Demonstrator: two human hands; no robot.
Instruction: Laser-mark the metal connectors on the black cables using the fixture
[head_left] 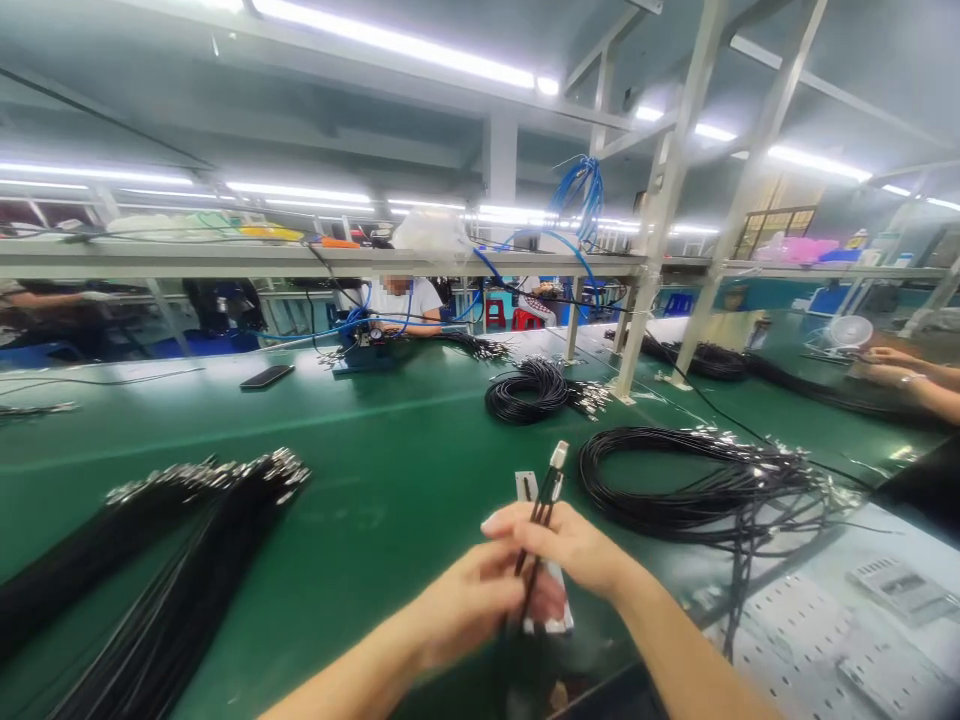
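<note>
Black cables [541, 510] with metal plugs at their tips stand upright between my hands at the front middle of the bench. My right hand [581, 548] pinches them below the plugs, its fingers reaching across to the left. Lower down, my left hand [476, 600] curls round the same cables, its fingers slightly blurred. One plug [559, 455] sticks up above the other. Behind and beneath the hands lies a narrow white fixture [525, 484], mostly covered by them.
Long black cable bundles [202, 560] lie at left. Coiled cables [637, 480] rest at right, a smaller coil [529, 390] behind. A phone [268, 377] and a blue device [365, 352] stand farther back. Shelf posts [637, 310] rise from the bench. A co-worker's hands [896, 368] are at far right.
</note>
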